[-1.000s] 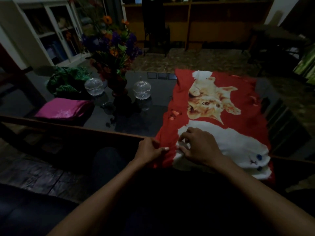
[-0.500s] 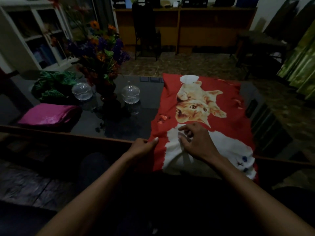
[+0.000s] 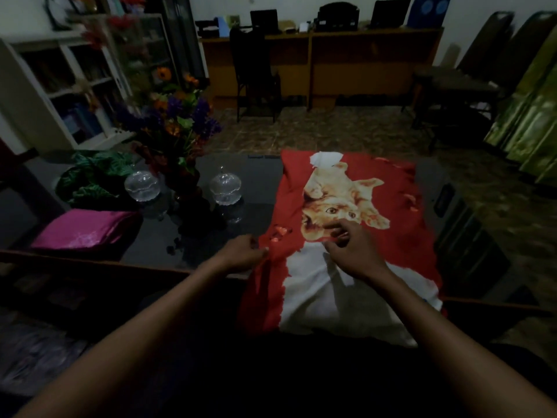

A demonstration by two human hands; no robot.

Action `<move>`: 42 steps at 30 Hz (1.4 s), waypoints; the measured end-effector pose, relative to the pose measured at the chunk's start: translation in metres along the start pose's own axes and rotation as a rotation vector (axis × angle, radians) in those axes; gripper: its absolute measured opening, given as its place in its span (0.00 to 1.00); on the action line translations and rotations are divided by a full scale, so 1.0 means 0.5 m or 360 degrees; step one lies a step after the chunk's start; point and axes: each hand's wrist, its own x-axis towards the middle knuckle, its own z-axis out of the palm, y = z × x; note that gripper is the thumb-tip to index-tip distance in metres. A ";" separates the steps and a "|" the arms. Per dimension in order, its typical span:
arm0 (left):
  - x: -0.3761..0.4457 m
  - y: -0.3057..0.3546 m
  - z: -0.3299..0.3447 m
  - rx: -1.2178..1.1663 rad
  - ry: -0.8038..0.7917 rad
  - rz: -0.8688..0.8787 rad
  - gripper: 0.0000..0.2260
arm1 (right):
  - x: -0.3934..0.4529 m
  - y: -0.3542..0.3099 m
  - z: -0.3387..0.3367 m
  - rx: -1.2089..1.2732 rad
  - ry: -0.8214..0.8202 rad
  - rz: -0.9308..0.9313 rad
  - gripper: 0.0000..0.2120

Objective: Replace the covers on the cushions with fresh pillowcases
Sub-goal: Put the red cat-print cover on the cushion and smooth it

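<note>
The right hand [image 3: 351, 248] has slid toward twelve o'clock, its curled fingers now plucking at the red cat pillowcase [image 3: 346, 236]; the left hand [image 3: 244, 254] still pinches its edge, smoothing underway.

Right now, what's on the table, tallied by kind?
Red cat-print pillowcase: 1
Folded pink cloth: 1
Green cloth: 1
Glass lidded bowls: 2
Flower vase: 1
Total: 6
</note>
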 end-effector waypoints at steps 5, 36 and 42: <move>0.096 0.110 0.016 -0.0892 -0.0269 -0.0313 0.24 | 0.087 0.075 -0.102 -0.0078 0.0312 0.0410 0.21; 0.300 0.132 0.064 -0.1266 -0.0104 -0.0432 0.29 | 0.177 0.257 -0.207 0.0606 0.0228 0.1082 0.40; 0.364 0.196 0.027 -0.1109 -0.0164 -0.0319 0.34 | 0.221 0.272 -0.213 0.0671 0.0342 0.1001 0.26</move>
